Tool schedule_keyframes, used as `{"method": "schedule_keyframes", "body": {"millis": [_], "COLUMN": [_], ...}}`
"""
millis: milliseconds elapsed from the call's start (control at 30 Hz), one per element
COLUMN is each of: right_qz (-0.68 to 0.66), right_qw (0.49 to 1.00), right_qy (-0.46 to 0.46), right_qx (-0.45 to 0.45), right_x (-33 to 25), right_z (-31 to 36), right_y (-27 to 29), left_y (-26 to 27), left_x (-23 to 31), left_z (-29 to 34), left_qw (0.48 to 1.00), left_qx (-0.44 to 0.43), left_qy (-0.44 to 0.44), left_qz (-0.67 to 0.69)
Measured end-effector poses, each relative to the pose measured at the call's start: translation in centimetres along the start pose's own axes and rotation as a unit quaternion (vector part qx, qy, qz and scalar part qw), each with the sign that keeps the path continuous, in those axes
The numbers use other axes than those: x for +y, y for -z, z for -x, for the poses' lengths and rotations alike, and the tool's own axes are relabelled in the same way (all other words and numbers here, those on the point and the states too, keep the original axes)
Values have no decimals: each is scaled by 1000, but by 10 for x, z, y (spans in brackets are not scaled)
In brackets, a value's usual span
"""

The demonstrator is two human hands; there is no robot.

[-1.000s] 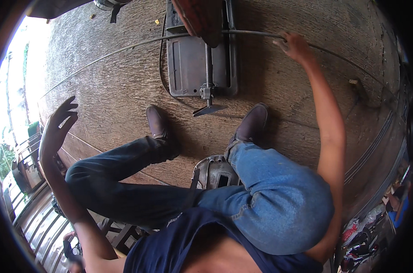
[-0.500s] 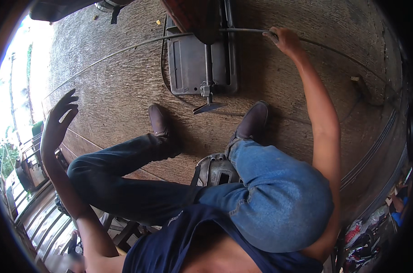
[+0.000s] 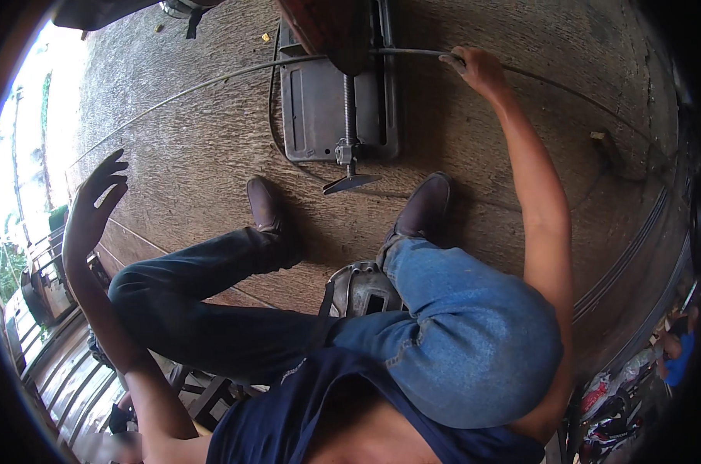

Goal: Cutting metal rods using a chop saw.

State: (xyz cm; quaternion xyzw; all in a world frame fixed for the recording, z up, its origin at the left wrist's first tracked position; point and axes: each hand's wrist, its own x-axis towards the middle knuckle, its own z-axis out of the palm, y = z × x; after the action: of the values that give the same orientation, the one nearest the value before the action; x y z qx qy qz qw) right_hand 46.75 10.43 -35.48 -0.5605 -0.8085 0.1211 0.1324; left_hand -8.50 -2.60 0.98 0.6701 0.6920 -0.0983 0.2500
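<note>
A long thin metal rod lies across a cut-off saw, passing under its dark red guard. To the right of the saw, my right hand is closed round the rod. The rod runs on past it toward the right. My left hand is raised at the far left with its fingers apart and nothing in it. It appears apart from the rod's left stretch. The saw's clamp screw points toward me, with a flat handle at its near end. The guard hides where the rod crosses the saw.
A welding mask rests on the floor between my legs. A cable curves round the saw's left side. Several thin rods lie at the right, near a small block. A person in blue is at the far lower right.
The view has shifted slightly. My right hand stays closed on the rod, and my left hand remains raised with its fingers apart.
</note>
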Motion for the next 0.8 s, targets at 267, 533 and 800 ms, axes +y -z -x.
{"method": "schedule_keyframes", "body": {"millis": [267,533,800], "right_qz": [22,-172,-116], "right_qw": [986,972,938], "right_qy": [-3,-131,-293], "right_qx": [167,96,143], "right_x": [-27,-90,-115], "right_z": [41,226,295], "right_y": [37,50,163], "left_y": [10,128,128], "left_x": [-1,92,167], "left_z": [-15,-51,-190], "left_qw": [982,904,879], "left_qx": [153,270,22], "left_qy": [-114,-161,-293], "left_qz": [14,290,375]}}
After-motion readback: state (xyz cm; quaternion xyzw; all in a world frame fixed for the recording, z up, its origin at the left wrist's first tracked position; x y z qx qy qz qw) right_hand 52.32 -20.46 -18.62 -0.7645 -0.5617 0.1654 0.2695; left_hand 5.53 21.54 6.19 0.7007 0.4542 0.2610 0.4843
